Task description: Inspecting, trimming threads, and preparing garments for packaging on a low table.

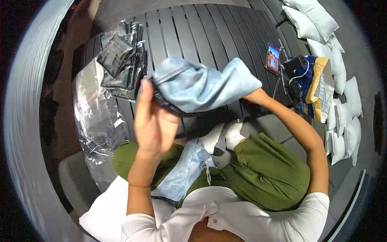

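Light blue boxer briefs (197, 86) with a dark lettered waistband are stretched out over the near part of the slatted table. My left hand (155, 123) is closed on the waistband at their left end, its thumb up and its other fingers partly hidden by the cloth. At the right end my right hand (258, 97) holds the cloth from below, with most of its fingers out of sight. A second light blue piece of cloth (181, 169) with a dark edge lies across my lap, between my green trouser legs.
On the dark slatted table (193, 36), several black packets (121, 56) lie stacked at left beside clear plastic bags (94, 105). At right are a phone (273, 58), a black device (294, 64) with a cable, and a blue-and-yellow bag (320, 84). White pillows (338, 68) line the right.
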Action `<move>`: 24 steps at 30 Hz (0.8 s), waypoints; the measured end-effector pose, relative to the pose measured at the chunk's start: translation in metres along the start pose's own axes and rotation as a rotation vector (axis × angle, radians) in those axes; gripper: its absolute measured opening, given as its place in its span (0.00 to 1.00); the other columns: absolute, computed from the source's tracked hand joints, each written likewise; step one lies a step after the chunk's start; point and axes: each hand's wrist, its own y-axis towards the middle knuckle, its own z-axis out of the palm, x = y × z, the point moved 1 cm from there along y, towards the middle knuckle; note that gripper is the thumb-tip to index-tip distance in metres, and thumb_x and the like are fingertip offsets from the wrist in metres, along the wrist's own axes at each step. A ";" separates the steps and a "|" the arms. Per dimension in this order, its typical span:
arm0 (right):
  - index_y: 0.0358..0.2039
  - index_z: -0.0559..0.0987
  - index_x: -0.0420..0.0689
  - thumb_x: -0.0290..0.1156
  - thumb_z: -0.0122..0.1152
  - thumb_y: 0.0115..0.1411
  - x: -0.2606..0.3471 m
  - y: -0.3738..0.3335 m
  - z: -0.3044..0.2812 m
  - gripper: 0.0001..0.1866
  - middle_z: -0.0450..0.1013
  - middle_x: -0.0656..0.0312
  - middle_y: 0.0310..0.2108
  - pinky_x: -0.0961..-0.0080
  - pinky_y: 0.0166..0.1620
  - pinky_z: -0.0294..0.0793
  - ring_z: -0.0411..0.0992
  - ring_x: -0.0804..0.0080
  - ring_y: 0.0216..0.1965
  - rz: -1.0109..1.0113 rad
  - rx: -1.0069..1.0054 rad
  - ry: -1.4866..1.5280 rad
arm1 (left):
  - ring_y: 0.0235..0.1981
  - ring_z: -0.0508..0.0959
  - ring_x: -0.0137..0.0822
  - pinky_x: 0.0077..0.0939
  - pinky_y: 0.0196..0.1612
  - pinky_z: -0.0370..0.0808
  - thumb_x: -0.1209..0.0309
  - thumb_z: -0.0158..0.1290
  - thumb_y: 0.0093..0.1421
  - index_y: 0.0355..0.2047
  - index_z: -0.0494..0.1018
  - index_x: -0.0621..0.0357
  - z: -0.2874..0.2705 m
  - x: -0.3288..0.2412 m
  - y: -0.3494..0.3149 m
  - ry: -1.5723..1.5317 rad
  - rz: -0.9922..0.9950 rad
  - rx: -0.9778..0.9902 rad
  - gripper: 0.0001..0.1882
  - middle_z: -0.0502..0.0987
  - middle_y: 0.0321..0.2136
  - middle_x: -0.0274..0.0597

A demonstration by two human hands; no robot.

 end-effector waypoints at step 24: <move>0.40 0.65 0.44 0.34 0.50 0.55 0.195 -0.032 -0.092 0.13 0.53 0.76 0.17 0.90 0.17 0.47 0.49 0.90 0.15 0.178 -0.042 0.813 | 0.39 0.72 0.29 0.25 0.45 0.68 0.70 0.43 0.59 0.44 0.65 0.63 -0.029 0.055 0.012 0.003 -0.312 0.013 0.14 0.72 0.37 0.41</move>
